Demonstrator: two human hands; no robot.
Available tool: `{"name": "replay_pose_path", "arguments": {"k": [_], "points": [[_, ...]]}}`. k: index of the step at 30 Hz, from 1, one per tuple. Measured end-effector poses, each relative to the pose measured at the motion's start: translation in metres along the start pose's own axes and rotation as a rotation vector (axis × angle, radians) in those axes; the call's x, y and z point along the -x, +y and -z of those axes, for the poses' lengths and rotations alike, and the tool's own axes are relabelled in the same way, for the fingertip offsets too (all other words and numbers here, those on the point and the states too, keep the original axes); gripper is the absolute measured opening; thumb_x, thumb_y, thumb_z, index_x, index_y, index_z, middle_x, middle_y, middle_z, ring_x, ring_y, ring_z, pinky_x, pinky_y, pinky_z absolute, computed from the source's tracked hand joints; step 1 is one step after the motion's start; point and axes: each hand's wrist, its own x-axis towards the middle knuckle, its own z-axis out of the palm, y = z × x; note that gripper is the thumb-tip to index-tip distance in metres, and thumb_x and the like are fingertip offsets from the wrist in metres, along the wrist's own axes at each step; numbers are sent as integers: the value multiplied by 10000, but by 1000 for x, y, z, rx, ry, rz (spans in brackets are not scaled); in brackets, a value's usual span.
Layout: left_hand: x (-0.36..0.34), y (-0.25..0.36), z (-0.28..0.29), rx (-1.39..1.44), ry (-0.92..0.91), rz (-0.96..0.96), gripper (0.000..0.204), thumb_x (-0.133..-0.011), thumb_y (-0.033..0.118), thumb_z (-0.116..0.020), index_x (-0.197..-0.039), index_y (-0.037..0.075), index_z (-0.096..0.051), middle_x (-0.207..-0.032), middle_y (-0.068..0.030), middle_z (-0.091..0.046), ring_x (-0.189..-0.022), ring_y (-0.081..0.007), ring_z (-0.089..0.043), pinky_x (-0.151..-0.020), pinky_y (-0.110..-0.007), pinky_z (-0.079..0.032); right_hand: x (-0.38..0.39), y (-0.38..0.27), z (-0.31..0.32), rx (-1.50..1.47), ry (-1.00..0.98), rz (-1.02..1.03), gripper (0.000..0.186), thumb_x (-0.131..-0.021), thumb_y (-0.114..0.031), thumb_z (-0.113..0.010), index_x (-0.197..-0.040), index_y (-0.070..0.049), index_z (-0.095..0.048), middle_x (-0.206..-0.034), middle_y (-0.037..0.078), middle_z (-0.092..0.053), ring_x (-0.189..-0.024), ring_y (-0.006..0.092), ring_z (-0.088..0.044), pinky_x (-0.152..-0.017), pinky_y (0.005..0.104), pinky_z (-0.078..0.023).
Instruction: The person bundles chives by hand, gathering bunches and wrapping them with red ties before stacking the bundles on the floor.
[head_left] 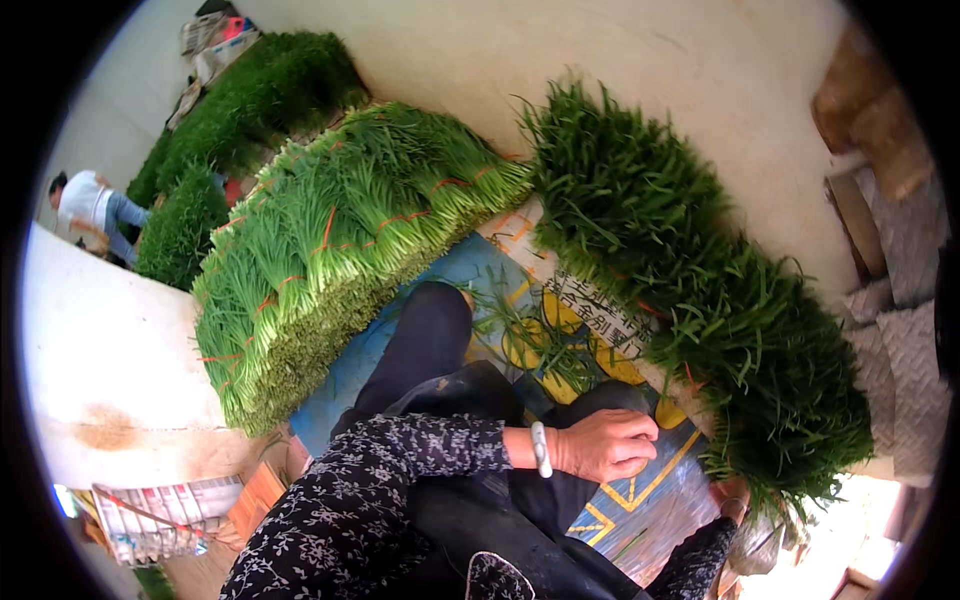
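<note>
My left hand (605, 445), with a pale bracelet at the wrist, lies with its fingers curled on my dark-trousered knee (600, 400); nothing shows in it. My right hand (733, 497) is low on the right, mostly hidden under the near end of a long pile of loose green chives (700, 290). Whether it grips any stalks I cannot tell. To the left lies a stack of chive bunches (340, 240) tied with orange bands. Loose stalks (540, 340) are scattered on the blue and yellow printed sheet (640, 500) between my legs.
More piles of greens (250, 100) run along the back left, where another person (95, 210) crouches. A pale low wall (110, 370) stands on the left, a striped bundle (150, 515) below it. Woven sacks (900, 300) lie on the right.
</note>
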Motion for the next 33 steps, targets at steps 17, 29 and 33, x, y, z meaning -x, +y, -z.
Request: {"name": "replay_pose_path", "arguments": {"k": [17, 29, 33], "points": [[4, -65, 243, -156, 524, 329, 251, -798, 60, -675, -1043, 49, -623, -1010, -88, -573, -856, -285, -627, -732, -371, -533, 212, -206, -574, 1268, -1011, 976, 370, -840, -213, -657, -1139, 3, -630, -990, 138, -703, -911, 291, -676, -767, 359, -521], [58, -95, 336, 632, 846, 623, 437, -879, -24, -635, -1297, -5, -509, -1095, -66, -591, -940, -130, -597, -822, -289, -508, 198, -190, -934, 1145, -883, 1311, 697, -799, -402, -729, -1307, 16, -500, -1203, 266, -607, -1095, 410, -592, -941, 451, -474], [88, -99, 376, 827, 1017, 687, 406, -919, -36, -593, -1310, -16, -483, -1172, -96, -587, -1056, -166, -612, -925, -311, -489, 222, -216, -1064, 1125, -821, 1446, 766, -806, -457, -715, -1356, 3, -446, -1234, 292, -573, -1130, 427, -562, -947, 469, -464]]}}
